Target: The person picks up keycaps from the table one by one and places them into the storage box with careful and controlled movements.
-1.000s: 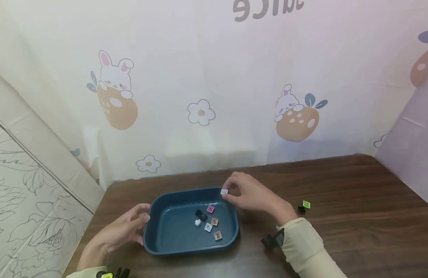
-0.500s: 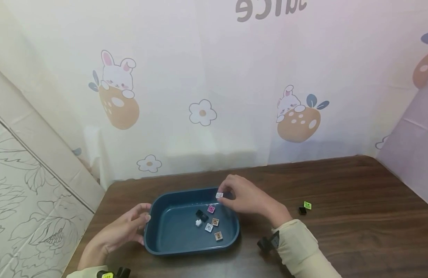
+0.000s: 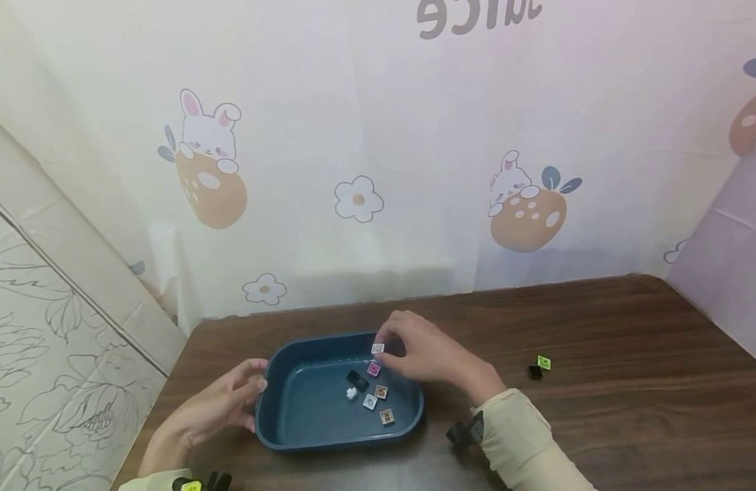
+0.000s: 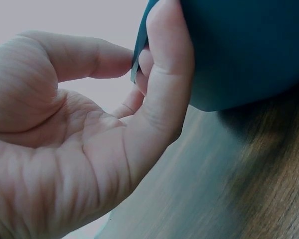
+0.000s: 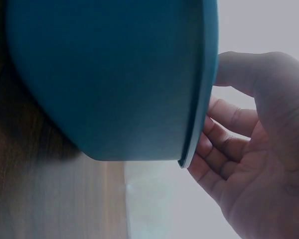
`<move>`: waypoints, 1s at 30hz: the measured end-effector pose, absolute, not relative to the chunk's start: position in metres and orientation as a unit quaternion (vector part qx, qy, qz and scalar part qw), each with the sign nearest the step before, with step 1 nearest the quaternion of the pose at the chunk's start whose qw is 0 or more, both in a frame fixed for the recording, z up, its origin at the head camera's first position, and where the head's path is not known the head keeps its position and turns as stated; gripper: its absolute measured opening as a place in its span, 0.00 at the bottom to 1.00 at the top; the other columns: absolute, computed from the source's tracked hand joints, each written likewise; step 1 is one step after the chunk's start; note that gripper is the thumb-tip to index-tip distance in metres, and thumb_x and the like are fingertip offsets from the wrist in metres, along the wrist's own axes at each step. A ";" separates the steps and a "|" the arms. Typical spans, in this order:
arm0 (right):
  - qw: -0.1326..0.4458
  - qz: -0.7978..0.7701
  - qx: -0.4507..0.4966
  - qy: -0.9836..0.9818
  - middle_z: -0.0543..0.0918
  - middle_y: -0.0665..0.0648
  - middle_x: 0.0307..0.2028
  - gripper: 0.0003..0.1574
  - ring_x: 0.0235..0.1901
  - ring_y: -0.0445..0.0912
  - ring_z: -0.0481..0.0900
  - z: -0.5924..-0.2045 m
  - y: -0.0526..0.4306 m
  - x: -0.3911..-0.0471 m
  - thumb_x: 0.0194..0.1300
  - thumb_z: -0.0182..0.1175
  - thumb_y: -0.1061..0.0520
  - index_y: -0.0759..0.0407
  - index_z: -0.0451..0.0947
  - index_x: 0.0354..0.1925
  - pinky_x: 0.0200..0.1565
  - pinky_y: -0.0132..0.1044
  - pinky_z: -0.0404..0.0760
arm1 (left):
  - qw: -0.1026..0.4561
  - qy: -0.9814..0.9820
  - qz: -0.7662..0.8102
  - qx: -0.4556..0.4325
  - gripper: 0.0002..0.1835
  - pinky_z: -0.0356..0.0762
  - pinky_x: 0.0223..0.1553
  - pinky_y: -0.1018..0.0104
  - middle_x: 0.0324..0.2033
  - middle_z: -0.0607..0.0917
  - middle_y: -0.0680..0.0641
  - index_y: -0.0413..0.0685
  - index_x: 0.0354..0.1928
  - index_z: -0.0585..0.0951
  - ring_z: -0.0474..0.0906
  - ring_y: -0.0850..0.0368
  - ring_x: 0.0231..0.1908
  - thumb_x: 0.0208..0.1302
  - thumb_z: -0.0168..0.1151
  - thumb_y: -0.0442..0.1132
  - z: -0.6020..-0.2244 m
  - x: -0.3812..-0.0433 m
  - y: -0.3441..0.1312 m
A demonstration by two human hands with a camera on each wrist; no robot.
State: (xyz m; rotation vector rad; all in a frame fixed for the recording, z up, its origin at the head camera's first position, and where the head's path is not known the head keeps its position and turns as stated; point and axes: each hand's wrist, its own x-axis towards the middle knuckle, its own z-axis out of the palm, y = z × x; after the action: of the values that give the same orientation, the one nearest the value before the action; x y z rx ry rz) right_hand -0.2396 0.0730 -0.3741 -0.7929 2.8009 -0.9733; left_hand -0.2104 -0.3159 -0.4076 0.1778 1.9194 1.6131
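Note:
A dark blue tray (image 3: 329,447) with raised walls stands on the table, and my left hand (image 3: 221,402) grips its left rim. Seen from the left wrist, the thumb and curled fingers (image 4: 169,84) pinch the tray wall (image 4: 249,55). Over the tray's far right part, my right hand (image 3: 421,351) pinches a small white square tile (image 3: 378,348) between thumb and fingers. Inside lie a pink tile (image 3: 374,369), two orange-brown tiles (image 3: 387,417), a white tile (image 3: 370,402), black pieces (image 3: 357,379) and a white piece (image 3: 351,393). From the right wrist, the tray wall (image 5: 114,89) hides the fingertips.
To the right of the tray, a green tile (image 3: 544,362) and a black piece (image 3: 535,372) lie on the brown wooden table (image 3: 630,382). A printed curtain (image 3: 415,232) hangs behind the table's back edge.
My right hand has moved left from the tray's far right corner, carrying the white tile inward over the tray. The left hand stays on the rim.

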 end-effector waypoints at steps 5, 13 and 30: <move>0.040 -0.321 -0.268 0.908 0.84 0.50 0.48 0.12 0.50 0.46 0.79 -0.376 0.069 -0.239 0.67 0.73 0.52 0.49 0.87 0.48 0.53 0.43 0.85 | 0.304 0.729 0.611 0.059 0.31 0.87 0.42 0.59 0.55 0.72 0.41 0.38 0.74 0.52 0.81 0.51 0.50 0.82 0.53 0.44 -0.407 -0.208 -0.317; 0.050 -0.314 -0.278 0.907 0.84 0.50 0.49 0.13 0.53 0.49 0.79 -0.375 0.063 -0.236 0.67 0.73 0.52 0.50 0.87 0.49 0.53 0.44 0.85 | 0.297 0.726 0.617 0.070 0.32 0.88 0.40 0.59 0.57 0.73 0.39 0.34 0.75 0.50 0.82 0.51 0.50 0.83 0.52 0.42 -0.407 -0.209 -0.316; 0.067 -0.284 -0.309 0.905 0.84 0.51 0.54 0.20 0.55 0.45 0.79 -0.375 0.058 -0.227 0.68 0.72 0.49 0.53 0.87 0.56 0.59 0.45 0.86 | 0.299 0.742 0.597 0.061 0.31 0.89 0.44 0.62 0.47 0.84 0.47 0.20 0.70 0.62 0.82 0.57 0.46 0.82 0.54 0.41 -0.402 -0.212 -0.313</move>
State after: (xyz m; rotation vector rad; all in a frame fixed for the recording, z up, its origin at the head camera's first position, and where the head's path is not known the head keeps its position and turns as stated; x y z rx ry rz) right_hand -0.2267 0.0585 -0.3752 -0.9314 2.7291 -0.8552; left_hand -0.2115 -0.3130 -0.4017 0.1609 1.9694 1.5864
